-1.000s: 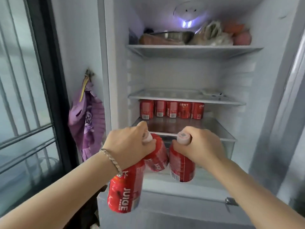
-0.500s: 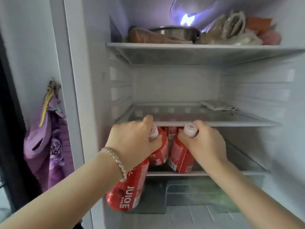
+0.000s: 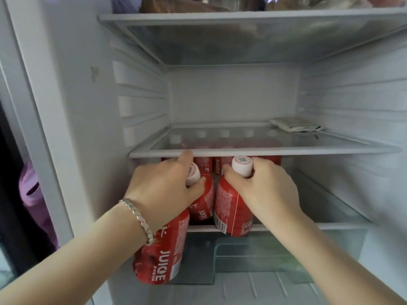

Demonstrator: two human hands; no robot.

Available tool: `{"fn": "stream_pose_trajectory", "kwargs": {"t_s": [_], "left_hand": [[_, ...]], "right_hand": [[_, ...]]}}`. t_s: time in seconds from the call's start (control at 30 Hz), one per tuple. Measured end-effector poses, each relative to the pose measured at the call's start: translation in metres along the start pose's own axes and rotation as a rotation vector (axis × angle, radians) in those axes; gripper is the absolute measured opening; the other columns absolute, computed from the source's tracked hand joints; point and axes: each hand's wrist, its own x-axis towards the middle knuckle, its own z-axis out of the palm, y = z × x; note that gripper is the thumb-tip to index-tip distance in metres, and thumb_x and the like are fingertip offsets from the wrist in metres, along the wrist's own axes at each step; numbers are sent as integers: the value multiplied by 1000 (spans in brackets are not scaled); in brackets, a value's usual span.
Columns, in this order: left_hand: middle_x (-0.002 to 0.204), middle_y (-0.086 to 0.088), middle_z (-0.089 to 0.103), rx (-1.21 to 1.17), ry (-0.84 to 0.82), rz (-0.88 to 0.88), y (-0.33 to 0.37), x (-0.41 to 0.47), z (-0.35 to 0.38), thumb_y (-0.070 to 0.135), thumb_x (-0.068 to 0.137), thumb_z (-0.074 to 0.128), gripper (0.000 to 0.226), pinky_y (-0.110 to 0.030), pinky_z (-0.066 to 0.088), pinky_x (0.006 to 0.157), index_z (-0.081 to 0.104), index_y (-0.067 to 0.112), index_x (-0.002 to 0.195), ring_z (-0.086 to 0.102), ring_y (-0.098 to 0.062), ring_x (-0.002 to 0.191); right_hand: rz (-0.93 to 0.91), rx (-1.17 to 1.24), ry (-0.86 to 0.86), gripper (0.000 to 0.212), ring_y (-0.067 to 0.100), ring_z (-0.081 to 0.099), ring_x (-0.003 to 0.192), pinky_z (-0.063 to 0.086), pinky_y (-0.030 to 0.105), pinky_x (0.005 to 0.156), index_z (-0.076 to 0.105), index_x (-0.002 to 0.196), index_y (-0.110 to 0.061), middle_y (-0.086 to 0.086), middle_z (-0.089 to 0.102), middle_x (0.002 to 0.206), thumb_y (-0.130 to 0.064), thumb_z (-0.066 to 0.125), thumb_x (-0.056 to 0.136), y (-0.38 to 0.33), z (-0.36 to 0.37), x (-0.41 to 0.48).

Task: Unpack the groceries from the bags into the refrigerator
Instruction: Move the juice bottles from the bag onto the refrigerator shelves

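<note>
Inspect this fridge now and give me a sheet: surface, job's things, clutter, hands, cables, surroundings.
Surface: lower shelf carries a back row of red juice bottles.
Job's things: hanging bottle is below shelf level; second bottle is tilted over the shelf; third bottle has its base at the shelf's front rim.
Clutter: white packet on the middle shelf; wrapped food on the top shelf.
Hands: left hand grips the hanging and second bottles by their necks; right hand grips the third bottle's neck.
Cables: nothing seen.
Surroundings: drawer below; purple cloth left of the fridge.
</note>
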Motion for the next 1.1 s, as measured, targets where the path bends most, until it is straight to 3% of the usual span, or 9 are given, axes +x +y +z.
{"fn": "stream_pose_trajectory", "kwargs": {"t_s": [0.1,0.23,0.37,0.47,0.57,0.7,0.87,0.97,1.1], "left_hand": [[60,14,37,-11,11,-20,2,-1,1,56,90,36,28,-24,35,50,29,30,99,40,-8,54],[61,14,43,-40,-4,-39,3,-3,0,56,90,38,27,-25,42,56,26,33,94,47,-9,58],[65,15,45,-30,-28,-53,7,0,-3,58,89,39,27,-22,39,53,27,34,93,46,-5,58],[69,15,46,-49,-70,-83,7,1,-3,58,89,40,26,-16,34,49,27,35,93,46,-3,59],[69,15,49,-55,-83,-98,6,0,-5,58,88,40,25,-15,36,50,30,36,92,47,-1,60],[66,15,48,-13,-75,-93,8,1,-5,58,88,41,26,-13,33,49,28,35,90,45,0,57],[65,14,44,-8,-55,-93,9,1,-2,59,87,41,28,-16,33,50,26,35,91,42,-3,56],[72,13,45,-14,-60,-90,8,2,0,59,88,39,29,-19,37,55,22,36,91,46,-6,65],[74,14,46,-33,-42,-81,6,0,3,59,89,39,29,-21,43,58,23,35,94,49,-7,67]], "right_hand": [[20,-21,-54,31,4,49,54,29,23,46,55,70,-22,-6,55,59,-48,52,86,3,-4,4],[150,199,113,36,10,52,53,30,24,47,48,63,-19,-4,53,56,-44,51,88,23,-7,-3],[448,619,131,33,17,58,60,37,27,52,53,73,-14,1,58,64,-43,53,89,68,-4,17],[467,815,138,38,20,63,79,46,27,63,57,94,-11,7,64,88,-48,56,87,78,19,28],[279,723,-24,66,18,60,99,50,32,84,42,124,-18,5,55,117,-47,72,72,61,45,27],[40,529,-173,90,18,57,110,50,39,95,36,134,-26,1,52,125,-47,79,58,48,75,41],[-24,422,-265,59,19,59,109,48,40,97,55,121,-16,4,63,117,-42,77,72,37,108,79],[-42,174,-354,53,26,60,108,48,39,92,53,123,-13,9,64,114,-53,54,88,28,122,97],[-228,-205,-681,39,24,53,110,42,33,91,47,133,-14,11,55,128,-32,38,100,12,99,103]]}}
